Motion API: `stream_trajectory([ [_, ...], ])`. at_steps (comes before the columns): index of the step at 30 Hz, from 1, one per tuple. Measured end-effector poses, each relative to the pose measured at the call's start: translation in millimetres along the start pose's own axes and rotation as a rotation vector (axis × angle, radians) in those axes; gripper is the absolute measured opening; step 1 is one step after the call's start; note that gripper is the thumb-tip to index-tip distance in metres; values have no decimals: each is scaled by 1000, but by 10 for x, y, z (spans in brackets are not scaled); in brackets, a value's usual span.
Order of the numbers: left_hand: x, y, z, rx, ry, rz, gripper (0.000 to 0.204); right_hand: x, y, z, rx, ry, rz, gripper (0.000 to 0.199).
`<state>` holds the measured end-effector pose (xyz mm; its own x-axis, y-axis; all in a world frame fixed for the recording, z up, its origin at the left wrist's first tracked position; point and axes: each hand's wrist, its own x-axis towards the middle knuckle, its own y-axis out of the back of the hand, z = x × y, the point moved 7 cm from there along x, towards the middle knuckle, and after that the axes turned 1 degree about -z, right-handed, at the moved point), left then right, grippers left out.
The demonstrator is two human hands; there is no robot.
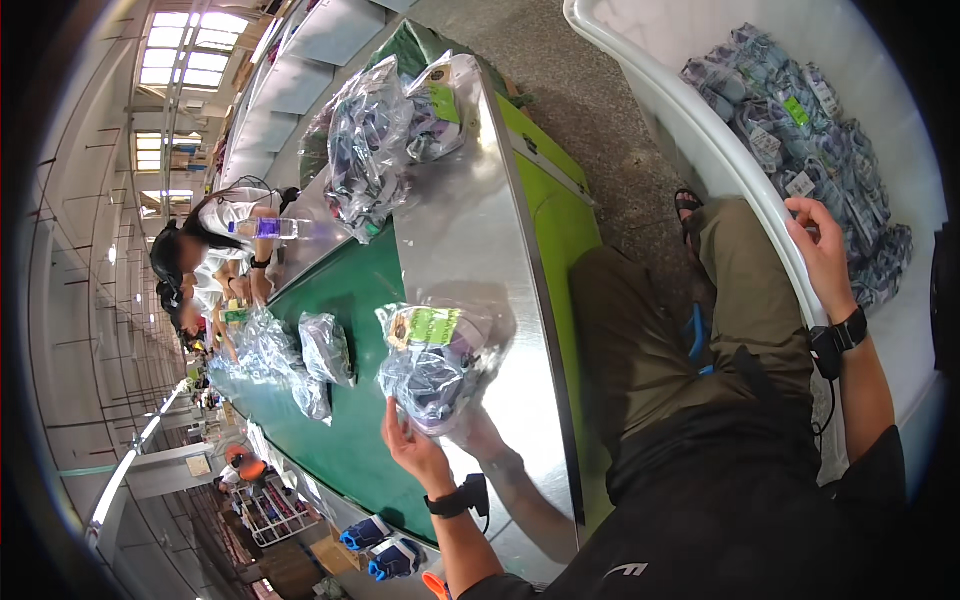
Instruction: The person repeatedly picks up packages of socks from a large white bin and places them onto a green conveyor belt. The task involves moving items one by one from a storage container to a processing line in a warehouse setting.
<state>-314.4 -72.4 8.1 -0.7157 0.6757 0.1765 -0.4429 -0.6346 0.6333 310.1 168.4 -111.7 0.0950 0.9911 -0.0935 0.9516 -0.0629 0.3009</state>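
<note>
My left hand (pixel 417 455) is at the near edge of a clear plastic bag (pixel 435 375) with grey-purple shoes and a green label inside. Its fingers lie along the bag's side, and the thumb is partly hidden. Below the bag is a shiny metal tabletop (pixel 510 385), which mirrors my forearm. On the right, my right hand (pixel 822 250) has its fingers bent over the rim of a large white bin (pixel 775 215). Inside that bin lies a heap of similar bagged shoes (pixel 815 140), some with green or white labels.
A green conveyor belt (pixel 375 285) runs beside the metal top, carrying several bagged packs (pixel 325 348). More bagged shoes (pixel 368 140) are piled at the far end. Two people (pixel 205 255) work across the belt near a water bottle (pixel 270 229). Blue shoes (pixel 395 558) sit at the lower left.
</note>
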Motion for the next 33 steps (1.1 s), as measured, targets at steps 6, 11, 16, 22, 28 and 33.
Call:
stream_trajectory([
  [6,36,-159,-64,-563,280,-148,71,-4,-4,-29,-26,29,-4,26],
  [11,288,-505,62,-630,307,-254,77,4,8,-29,-39,87,18,26],
  [16,183,-963,297,-864,480,-405,45,-24,15,-110,-67,90,45,25],
  [22,-864,-1680,1382,-748,472,-1083,97,-466,-110,-602,147,149,-375,33],
  [28,-1725,-2393,2040,-590,300,-1697,91,-1055,-382,-878,257,-52,-948,62],
  [33,-1696,-2547,2128,-661,187,-1553,58,-944,397,-709,243,-92,-584,48],
])
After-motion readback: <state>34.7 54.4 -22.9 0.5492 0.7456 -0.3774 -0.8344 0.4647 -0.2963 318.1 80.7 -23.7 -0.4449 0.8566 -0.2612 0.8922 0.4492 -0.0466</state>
